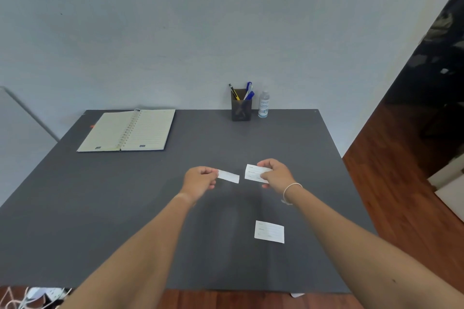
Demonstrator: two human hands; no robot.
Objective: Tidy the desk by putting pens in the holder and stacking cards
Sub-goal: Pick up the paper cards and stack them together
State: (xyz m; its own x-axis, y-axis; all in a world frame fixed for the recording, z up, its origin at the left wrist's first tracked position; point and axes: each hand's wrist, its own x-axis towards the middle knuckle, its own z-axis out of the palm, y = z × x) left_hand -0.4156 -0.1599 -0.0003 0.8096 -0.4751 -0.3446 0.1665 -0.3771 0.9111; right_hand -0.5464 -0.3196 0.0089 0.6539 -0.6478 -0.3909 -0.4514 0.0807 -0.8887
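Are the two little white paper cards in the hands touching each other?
Apart. The head view shows dark desk between the left hand's white card and the right hand's white card.

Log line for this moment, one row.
pens: in holder | left hand: holds card | right hand: holds card | third card: on desk | cards unstacked

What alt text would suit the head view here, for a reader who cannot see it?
Over a dark grey desk, the left hand and right hand each hold one white card; a third card lies flat nearer the person. At the back stand a pen holder with pens, a bottle and an open notebook.
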